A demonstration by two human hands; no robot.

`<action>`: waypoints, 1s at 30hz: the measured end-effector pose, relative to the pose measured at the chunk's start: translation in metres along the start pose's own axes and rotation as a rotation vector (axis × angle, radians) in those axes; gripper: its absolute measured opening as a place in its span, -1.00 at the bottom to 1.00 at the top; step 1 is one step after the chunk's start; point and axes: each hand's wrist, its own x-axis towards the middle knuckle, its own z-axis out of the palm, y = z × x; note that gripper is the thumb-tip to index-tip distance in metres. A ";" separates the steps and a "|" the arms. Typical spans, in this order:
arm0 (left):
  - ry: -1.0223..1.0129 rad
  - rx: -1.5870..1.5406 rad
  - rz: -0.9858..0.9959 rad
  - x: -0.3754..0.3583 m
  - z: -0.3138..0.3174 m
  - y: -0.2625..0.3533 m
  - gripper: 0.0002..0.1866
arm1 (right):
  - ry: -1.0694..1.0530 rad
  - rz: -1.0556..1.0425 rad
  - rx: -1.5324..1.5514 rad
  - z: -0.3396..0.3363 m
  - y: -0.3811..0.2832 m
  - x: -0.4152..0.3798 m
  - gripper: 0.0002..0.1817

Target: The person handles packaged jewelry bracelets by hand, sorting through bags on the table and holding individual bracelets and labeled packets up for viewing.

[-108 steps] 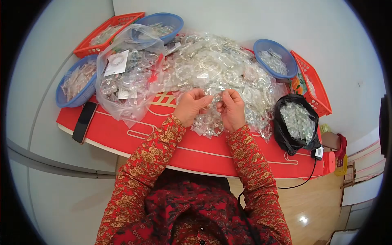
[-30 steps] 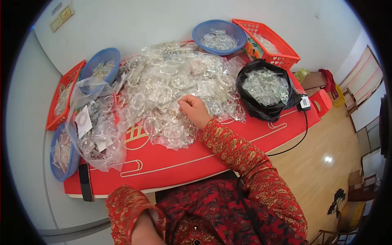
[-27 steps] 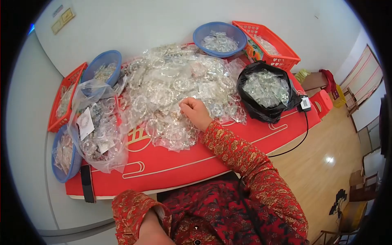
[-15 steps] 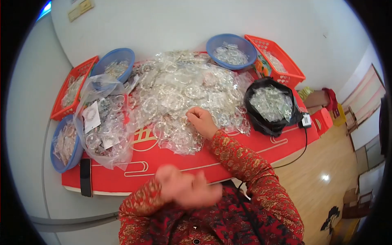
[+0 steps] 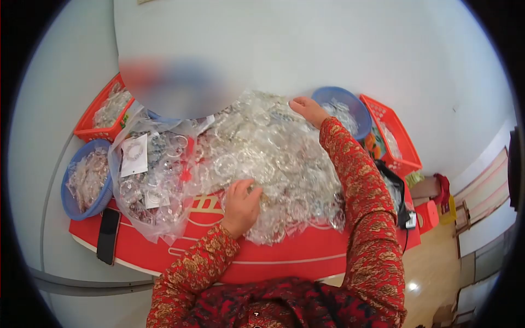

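A big heap of clear plastic packets (image 5: 279,158) with bracelets inside covers the middle of the red table mat (image 5: 284,257). My left hand (image 5: 240,203) lies on the near edge of the heap with its fingers bent into the packets; whether it grips one is hidden. My right hand (image 5: 306,109) stretches across to the far edge of the heap, palm down on the packets, right beside a blue bowl (image 5: 353,109). Both arms wear red patterned sleeves.
A large clear bag (image 5: 156,186) of bracelets slumps left of the heap. A blue basket (image 5: 82,183) and red basket (image 5: 104,112) stand at the left, another red basket (image 5: 396,136) at the right. A black phone (image 5: 108,236) lies on the near left edge. A black bag (image 5: 398,188) peeks from behind my right arm.
My left hand came up from my lap onto the near edge of the heap. My right hand moved from the heap's near side to its far edge. The view swung right.
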 end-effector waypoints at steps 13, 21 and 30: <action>-0.081 -0.092 -0.214 0.002 0.004 -0.013 -0.70 | -0.635 0.085 -0.337 0.059 0.024 0.126 -0.13; -0.036 -0.128 -0.249 0.000 0.008 -0.015 -0.77 | -0.707 0.078 -0.024 0.026 -0.027 0.029 -0.66; 0.055 -0.210 -0.292 -0.005 0.005 -0.020 -0.84 | -0.837 0.176 0.016 -0.032 -0.071 -0.022 -0.67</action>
